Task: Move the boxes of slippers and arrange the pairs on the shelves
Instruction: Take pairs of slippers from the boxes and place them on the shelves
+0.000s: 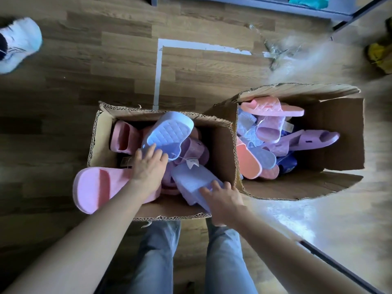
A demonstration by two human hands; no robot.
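Note:
Two open cardboard boxes of slippers stand on the wooden floor in front of me. In the near box [99,132] my left hand [148,166] grips the edge of a pale blue quilted slipper [167,134] that is tilted sole up. My right hand [222,200] holds a second pale blue slipper [193,181] at the box's front right. A pink slipper [95,187] hangs over the box's left front edge, under my left forearm. The far box [339,128] at the right holds several pink, purple and blue slippers.
Another person's white shoe [19,43] is at the far left. White tape [159,71] marks the floor ahead. Crumpled clear plastic [277,52] lies beyond the right box. A grey shelf base [275,5] runs along the top. My legs stand just behind the near box.

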